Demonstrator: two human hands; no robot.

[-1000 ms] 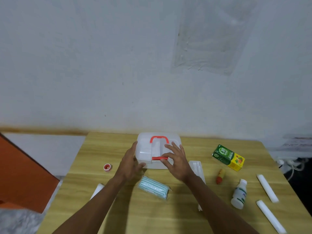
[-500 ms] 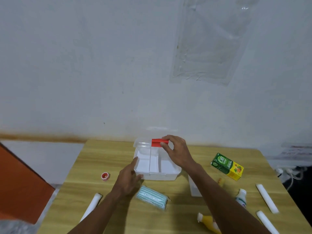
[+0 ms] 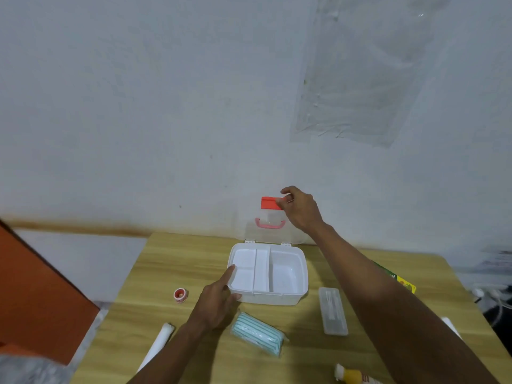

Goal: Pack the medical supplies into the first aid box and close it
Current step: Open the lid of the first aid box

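Holding the clear lid (image 3: 295, 235) upright on its rear hinges, the right hand (image 3: 300, 210) pinches the red latch (image 3: 269, 203) at the lid's top edge between thumb and fingertips. The latch is the lid's highest graspable point, so it probably gives the best leverage for tipping the lid back toward the wall. The lid's red carry handle (image 3: 270, 223) hangs below the latch, untouched.

The left hand (image 3: 214, 300) braces the first aid box (image 3: 268, 299) at its front-left corner: the index finger lies extended along the left wall and the thumb presses the front wall. It encloses nothing. This bracing likely prevents the light box from sliding or tipping while the lid swings.

The box stands on the wooden table (image 3: 171, 259), near the far edge. Its divided compartments show no contents.

The supplies lie outside, within reach:
- mask pack (image 3: 259, 333), just in front of the box;
- tape roll (image 3: 181, 295), to the left;
- clear plastic case (image 3: 332, 310), to the right;
- white roll (image 3: 159, 342), near the left forearm.

Packing has not yet begun.
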